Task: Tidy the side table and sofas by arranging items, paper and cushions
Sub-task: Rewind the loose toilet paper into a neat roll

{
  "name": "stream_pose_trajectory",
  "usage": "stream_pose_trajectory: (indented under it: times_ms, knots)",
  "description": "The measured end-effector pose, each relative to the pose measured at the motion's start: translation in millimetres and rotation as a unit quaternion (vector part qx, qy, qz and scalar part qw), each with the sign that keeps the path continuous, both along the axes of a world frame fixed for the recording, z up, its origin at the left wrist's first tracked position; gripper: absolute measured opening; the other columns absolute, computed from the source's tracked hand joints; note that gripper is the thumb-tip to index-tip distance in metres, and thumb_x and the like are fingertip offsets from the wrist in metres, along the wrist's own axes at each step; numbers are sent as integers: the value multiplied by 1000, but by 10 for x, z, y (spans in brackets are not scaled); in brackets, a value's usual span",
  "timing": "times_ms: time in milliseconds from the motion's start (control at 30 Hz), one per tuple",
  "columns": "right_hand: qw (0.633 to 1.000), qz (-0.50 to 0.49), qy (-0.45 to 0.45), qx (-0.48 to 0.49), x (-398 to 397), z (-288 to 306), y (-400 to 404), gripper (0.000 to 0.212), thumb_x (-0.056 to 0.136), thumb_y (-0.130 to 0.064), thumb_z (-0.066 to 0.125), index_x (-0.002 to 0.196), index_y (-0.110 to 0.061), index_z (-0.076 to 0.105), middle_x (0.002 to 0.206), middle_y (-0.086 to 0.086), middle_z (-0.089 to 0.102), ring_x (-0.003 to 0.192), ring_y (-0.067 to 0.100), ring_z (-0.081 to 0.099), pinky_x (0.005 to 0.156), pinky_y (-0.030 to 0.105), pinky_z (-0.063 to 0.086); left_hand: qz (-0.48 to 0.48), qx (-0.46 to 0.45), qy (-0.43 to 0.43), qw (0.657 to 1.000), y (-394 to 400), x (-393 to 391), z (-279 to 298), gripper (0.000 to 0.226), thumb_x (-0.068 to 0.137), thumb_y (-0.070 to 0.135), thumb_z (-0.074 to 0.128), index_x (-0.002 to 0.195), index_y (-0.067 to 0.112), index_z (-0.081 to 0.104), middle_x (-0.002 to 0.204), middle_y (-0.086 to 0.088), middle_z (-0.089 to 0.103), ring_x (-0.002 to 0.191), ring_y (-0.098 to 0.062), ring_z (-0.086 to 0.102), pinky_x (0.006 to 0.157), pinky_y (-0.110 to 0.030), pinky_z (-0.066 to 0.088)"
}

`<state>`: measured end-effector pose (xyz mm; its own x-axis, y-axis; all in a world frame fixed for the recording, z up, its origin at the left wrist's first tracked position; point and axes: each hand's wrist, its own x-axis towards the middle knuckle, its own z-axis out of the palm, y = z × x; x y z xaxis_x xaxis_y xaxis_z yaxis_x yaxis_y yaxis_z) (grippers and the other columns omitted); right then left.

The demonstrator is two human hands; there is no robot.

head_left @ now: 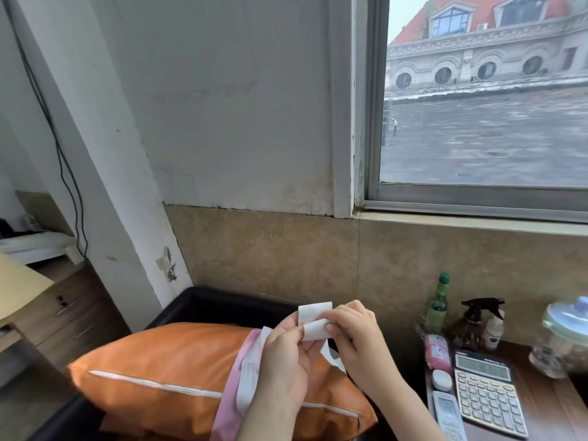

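Observation:
Both hands hold a long white paper strip (313,316) with a pink edge, above an orange cushion (152,364) with a white zip. My left hand (286,354) pinches the strip from below, and its loose tail hangs down over the cushion. My right hand (353,335) grips the folded upper end of the strip. The cushion lies on a black sofa (216,305). The dark wooden side table (547,405) stands at the lower right.
On the side table stand a calculator (488,396), a remote (448,415), a pink packet (438,351), a small white jar (442,380), a green bottle (438,305), a dark spray bottle (474,323), a small white bottle (493,332) and a lidded clear jar (563,335). A wooden desk is at the left.

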<state>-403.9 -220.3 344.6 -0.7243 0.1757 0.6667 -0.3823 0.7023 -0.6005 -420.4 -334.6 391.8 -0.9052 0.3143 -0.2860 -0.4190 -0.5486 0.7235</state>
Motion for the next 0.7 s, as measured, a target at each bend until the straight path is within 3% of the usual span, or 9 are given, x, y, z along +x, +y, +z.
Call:
stream_pose_trajectory:
  times_ms: [133, 233, 367, 467, 567, 700]
  knots:
    - [995, -16, -38, -88, 41, 54, -23, 27, 78, -25, 53, 88, -49, 48, 79, -17, 58, 87, 8, 56, 81, 29, 43, 5, -32, 32, 999, 13, 72, 16, 31, 99, 14, 42, 99, -6, 65, 93, -23, 71, 81, -24, 72, 72, -28, 59]
    - [992, -42, -35, -114, 48, 80, -57, 21, 73, -33, 57, 82, -48, 47, 78, -17, 58, 83, 7, 58, 76, 37, 47, 16, -58, 52, 997, 6, 92, 25, 24, 97, 10, 47, 97, -5, 66, 89, -20, 72, 76, -21, 72, 66, -24, 59]
    - [992, -101, 81, -2, 42, 76, -94, 14, 73, -30, 58, 87, -32, 55, 89, -18, 56, 88, -5, 48, 84, 27, 37, 69, -86, 42, 993, -9, 90, 11, 19, 96, 3, 48, 96, -4, 65, 81, -16, 72, 67, -18, 71, 61, -24, 58]
    - [989, -55, 110, 84, 55, -8, -83, 24, 75, -28, 59, 99, -31, 58, 110, -18, 56, 104, 3, 49, 93, 21, 30, 86, -74, 26, 993, -40, 83, 33, 18, 96, 1, 47, 92, -4, 64, 74, -15, 70, 61, -19, 69, 53, -24, 56]
    - [989, -39, 109, 97, 45, -61, -73, 28, 75, -25, 58, 102, -29, 61, 119, -18, 55, 116, 3, 47, 97, 20, 29, 78, -41, 3, 996, -69, 80, 56, 20, 95, -3, 42, 92, -6, 61, 70, -16, 69, 60, -21, 69, 51, -25, 56]
    - [989, -35, 114, 84, 64, -37, -49, 26, 79, -16, 52, 100, -30, 58, 115, -16, 61, 119, 3, 49, 96, 20, 32, 10, 4, -25, 1000, -96, 65, 41, 27, 93, -4, 37, 104, -11, 60, 88, -24, 69, 69, -24, 70, 61, -28, 59]
